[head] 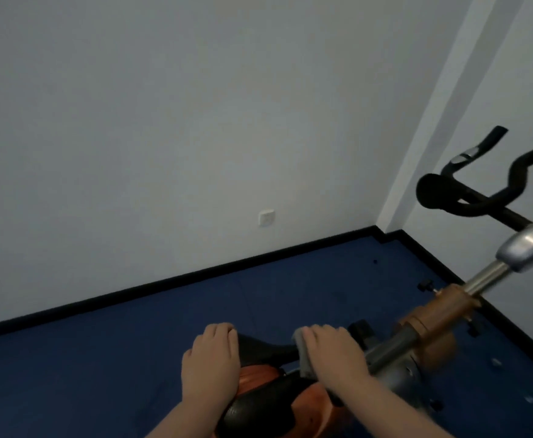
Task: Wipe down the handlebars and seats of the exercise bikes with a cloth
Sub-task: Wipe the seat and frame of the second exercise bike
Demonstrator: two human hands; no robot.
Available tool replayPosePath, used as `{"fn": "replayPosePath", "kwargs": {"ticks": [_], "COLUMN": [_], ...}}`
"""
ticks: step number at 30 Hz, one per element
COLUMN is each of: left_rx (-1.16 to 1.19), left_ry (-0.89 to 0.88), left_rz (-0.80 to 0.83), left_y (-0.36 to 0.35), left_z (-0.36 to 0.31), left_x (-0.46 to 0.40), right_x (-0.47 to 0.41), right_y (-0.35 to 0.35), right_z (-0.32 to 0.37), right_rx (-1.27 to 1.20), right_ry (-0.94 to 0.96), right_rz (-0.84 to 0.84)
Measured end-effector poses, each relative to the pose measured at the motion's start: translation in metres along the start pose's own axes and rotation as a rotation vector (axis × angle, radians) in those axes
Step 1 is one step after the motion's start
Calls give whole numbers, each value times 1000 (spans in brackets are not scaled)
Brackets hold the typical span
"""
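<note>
Count: one orange-framed exercise bike [429, 330], one black-and-orange padded saddle [259, 390], one set of black curved handlebars [467, 197], one grey folded cloth [304, 352], two bare hands.

Landmark = saddle, bottom centre of view.

Left hand [211, 361]: palm down on saddle's left side, fingers curled over far left edge. Grasping the seat rim, nothing else in it.

Right hand [334, 355]: flat on top of the cloth, fingers spread and pressed down, thumb side toward saddle middle. Pressing the cloth rather than pinching it; can't tell whether any fingers wrap underneath.

Cloth: touching the saddle's right end, where the nose narrows toward the frame. Mostly hidden under the hand; only a grey folded edge visible left of the fingers and below the palm. Texture too blurred to tell.

Saddle look: black top with fine textured grain near the rear, orange side panels below, narrow black nose between the two hands.

Right of saddle and up: grey tube into orange post clamp, then one polished silver stem [486, 278] and silver bracket [527, 245] carrying the handlebars. Handlebars well apart from both hands, motion-blurred, silver patches on the far grip.

Beyond saddle: blue carpet floor [132, 343], black skirting strip [164, 279], one white wall socket [266, 218] on plain grey-white wall.
</note>
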State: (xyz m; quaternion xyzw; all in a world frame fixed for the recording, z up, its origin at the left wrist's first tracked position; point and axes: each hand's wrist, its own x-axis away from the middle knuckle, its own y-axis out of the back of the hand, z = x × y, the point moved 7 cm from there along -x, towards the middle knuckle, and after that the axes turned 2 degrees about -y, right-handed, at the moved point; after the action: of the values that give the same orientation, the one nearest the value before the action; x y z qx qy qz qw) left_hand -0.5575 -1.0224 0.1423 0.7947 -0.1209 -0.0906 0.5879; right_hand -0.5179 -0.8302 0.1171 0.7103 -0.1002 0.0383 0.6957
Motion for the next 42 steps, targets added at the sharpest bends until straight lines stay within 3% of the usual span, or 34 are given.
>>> {"fn": "replayPosePath", "kwargs": {"ticks": [3,6,9,12,14,16,18,20,21,23,26,28,31,33,35,38,42], "left_rx": [139,242,276,302,330,379,409,412,425,456,452,435,445,444,444,494,471], "left_ry": [95,160,210,265,279,291,313,346,363,403,424,445,464,472,479,470,455], "left_rz": [-25,-60,-91,-105,-119,-138,-163,-135,-122,-131,-184,-179,-117,-98,-113,-132,-141], "left_y": [-4,-3,1,2,3,1,-1,-4,-6,-9,-12,-10,-9,-11,-13,-14,-14], "left_z": [4,5,3,-2,-3,-3,-2,-2,-2,-1,0,1,2,4,6,6,8], "left_x": [7,17,35,53,62,71,81,90,94,101,106,108,110,110,110,110,111], "right_x": [5,9,1,-15,-27,-37,-31,-16,-12,-33,-68,-68,-50,-39,-49,-66,-53], "right_y": [12,35,32,13,11,15,24,32,32,26,14,17,26,26,24,20,33], "right_z": [50,57,34,22,40,70,92,104,105,100,115,142,143,130,120,135,163], "right_rx": [-97,-170,-69,78,6,-116,-304,-394,-419,-444,-306,-264,-414,-487,-576,-457,-316], "right_ry": [138,271,354,247,159,121,119,297,422,571,581,641,714,829,793,640,756], "right_rz": [-144,-246,-87,225,283,232,71,-83,-75,94,352,300,137,147,219,363,218]}}
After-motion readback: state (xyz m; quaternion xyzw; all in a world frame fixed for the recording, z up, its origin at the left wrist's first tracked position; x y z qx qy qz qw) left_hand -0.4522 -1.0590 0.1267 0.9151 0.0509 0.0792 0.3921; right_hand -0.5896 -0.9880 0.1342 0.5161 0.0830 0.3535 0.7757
